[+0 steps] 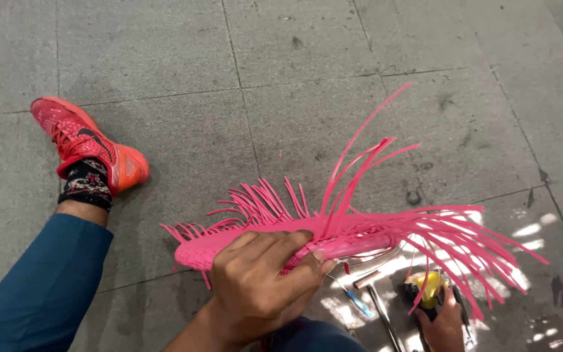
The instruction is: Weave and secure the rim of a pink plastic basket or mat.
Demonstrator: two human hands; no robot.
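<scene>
Head view, looking down at grey paving [281, 72]. The left hand [262, 283] is closed over the edge of a pink woven piece [229, 244], a flat, half-finished weave of plastic strips held edge-on above the ground. Fingers curl over the top and the thumb tip presses the pink rim on the right side.

Loose strips [438, 241] fan out to the right and upward, some standing nearly straight, so they look springy rather than limp. The piece is probably light, and the woven part looks firm enough to grip (the loose ends would likely bend or slide through the fingers). The tight weave is the sounder place to hold it, where the hand is now.

At the bottom right, the right hand [443, 322] is wrapped around a small yellow and dark object [428, 287]; what it is cannot be told. A thin metal rod [382, 316] and a blue-handled tool [358, 303] lie on the paving between the hands.

At left, a leg in a teal trouser [40, 287] stretches out, ending in a patterned sock and a red shoe [86, 143].
</scene>
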